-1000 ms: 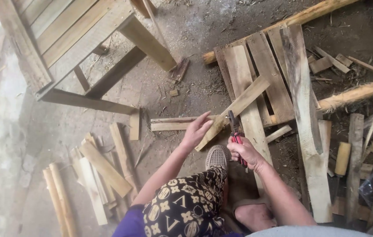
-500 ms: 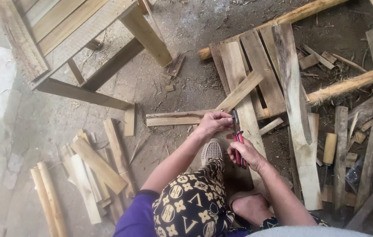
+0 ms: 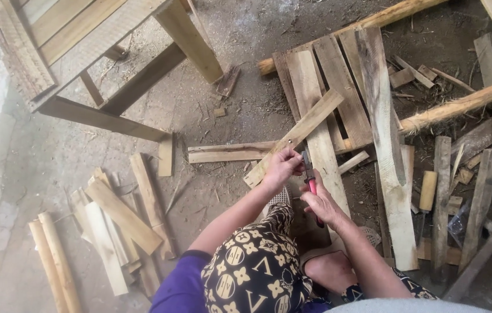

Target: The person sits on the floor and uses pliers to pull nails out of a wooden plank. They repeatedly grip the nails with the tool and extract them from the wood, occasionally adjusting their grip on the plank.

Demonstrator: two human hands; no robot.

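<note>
The right hand is wrapped around the red handles of a pair of pliers, fingers pressed together on the grips, with the dark head of the tool pointing up toward a pale wooden slat. The left hand sits just beside the tool's head, thumb and fingertips pinched close together at the slat's near edge; it seems to be pinching a small nail or steadying the wood there, but the view is too small to tell which.

The slat lies at a slant on the dirt floor, its upper end resting across the boards of a flat pallet and its lower end touching a short plank that lies crosswise. The fingers of both hands meet at the slat's lower half, touching or nearly touching its edge, with the pliers between them.

To do this well, the slat should be kept from rocking: the left fingertips belong flat on the wood, beside the jaws rather than in front of them. The grip on the handles should stay firm and square, and any pull should run straight along the tool, since a sideways twist would likely slip off. A foot in a mesh shoe is tucked just below the hands.
</note>
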